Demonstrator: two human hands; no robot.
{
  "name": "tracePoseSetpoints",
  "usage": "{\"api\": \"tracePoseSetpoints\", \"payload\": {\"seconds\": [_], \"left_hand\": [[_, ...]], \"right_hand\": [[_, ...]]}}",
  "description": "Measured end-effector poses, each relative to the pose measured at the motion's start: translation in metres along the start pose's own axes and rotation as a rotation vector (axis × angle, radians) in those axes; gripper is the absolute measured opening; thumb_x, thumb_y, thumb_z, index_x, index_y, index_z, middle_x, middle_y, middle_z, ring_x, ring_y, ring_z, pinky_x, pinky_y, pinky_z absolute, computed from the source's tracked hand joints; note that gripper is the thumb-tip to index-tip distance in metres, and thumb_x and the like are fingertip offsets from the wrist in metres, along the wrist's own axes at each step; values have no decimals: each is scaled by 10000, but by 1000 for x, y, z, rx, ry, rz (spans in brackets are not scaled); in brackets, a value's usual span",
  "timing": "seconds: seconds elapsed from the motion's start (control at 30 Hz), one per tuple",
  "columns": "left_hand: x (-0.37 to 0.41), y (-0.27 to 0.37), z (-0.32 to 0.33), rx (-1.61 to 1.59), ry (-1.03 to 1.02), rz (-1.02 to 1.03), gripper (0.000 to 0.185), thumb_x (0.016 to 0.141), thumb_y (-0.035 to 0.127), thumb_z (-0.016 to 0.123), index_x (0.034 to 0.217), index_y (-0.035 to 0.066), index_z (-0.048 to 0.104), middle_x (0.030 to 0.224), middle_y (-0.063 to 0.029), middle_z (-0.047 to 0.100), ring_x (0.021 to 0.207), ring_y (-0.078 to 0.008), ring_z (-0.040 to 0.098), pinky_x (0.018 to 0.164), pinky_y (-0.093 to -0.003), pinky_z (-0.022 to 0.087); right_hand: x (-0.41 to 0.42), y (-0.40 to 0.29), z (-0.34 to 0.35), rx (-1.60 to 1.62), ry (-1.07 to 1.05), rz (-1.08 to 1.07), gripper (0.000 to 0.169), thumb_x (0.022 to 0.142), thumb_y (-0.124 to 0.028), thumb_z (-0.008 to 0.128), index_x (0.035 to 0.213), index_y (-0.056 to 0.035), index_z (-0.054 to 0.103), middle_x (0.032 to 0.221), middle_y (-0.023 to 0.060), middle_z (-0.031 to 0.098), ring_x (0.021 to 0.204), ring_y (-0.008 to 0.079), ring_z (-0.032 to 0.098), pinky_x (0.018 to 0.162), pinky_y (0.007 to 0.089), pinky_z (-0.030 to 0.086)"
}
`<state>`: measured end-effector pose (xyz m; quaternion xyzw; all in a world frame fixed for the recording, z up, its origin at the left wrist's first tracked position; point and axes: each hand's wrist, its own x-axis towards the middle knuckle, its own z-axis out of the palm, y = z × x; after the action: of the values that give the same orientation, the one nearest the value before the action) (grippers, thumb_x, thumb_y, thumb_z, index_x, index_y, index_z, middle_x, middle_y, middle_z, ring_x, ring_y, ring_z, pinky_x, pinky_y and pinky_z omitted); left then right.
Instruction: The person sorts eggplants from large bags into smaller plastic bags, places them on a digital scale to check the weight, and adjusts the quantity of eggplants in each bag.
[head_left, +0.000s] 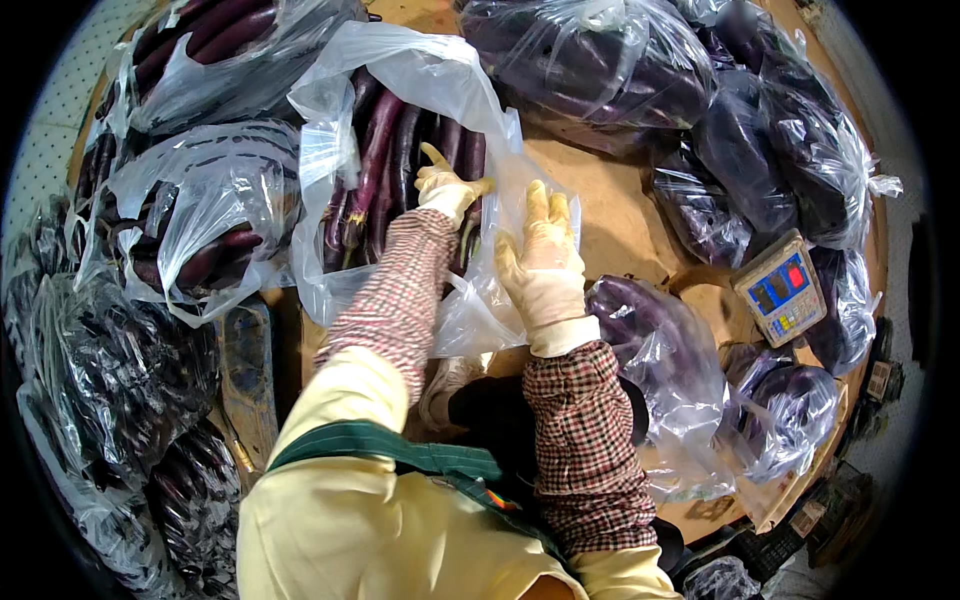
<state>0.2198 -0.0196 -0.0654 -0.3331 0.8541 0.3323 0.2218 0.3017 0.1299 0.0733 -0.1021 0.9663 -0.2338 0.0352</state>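
Note:
An opened clear plastic bag (315, 255) lies before me with long purple eggplants (380, 150) side by side inside it. My left hand (447, 186), in a pale glove with yellowed fingertips, is over these eggplants with its index finger and thumb spread. The thumb reaches the bag's right inner edge; whether it presses on the plastic is unclear. At the bag's right side, my right hand (541, 251) is laid flat, fingers extended, against or just above the loose plastic. It wears a similar glove. Checked sleeve covers reach both wrists.
Bagged eggplants (195, 217) crowd the left, and large knotted bags of eggplants (592, 71) stand at the back. Another bag (652, 352) lies near my right forearm. A digital scale display (784, 289) stands at the right. Brown cardboard (600, 195) shows between the bags.

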Motion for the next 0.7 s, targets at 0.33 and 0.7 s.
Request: {"api": "tracePoseSetpoints", "payload": {"seconds": [0.33,0.7], "left_hand": [[-39,1,21,-266,156,-67,1302,551,353,853,1459,35,-24,1308,-276,421,1222,-389,437,1035,-412,372],[-45,-17,11,-1253,-152,118,1172,685,-63,704,1472,250,-106,1072,-193,539,781,-244,610,660,-382,546]], "right_hand": [[2,-3,-17,123,24,61,561,829,-284,605,1292,4,475,1210,236,555,1113,380,540,953,421,434],[-5,9,-29,277,23,118,516,846,-279,563,1254,31,507,1054,231,623,916,359,621,834,416,493]]}}
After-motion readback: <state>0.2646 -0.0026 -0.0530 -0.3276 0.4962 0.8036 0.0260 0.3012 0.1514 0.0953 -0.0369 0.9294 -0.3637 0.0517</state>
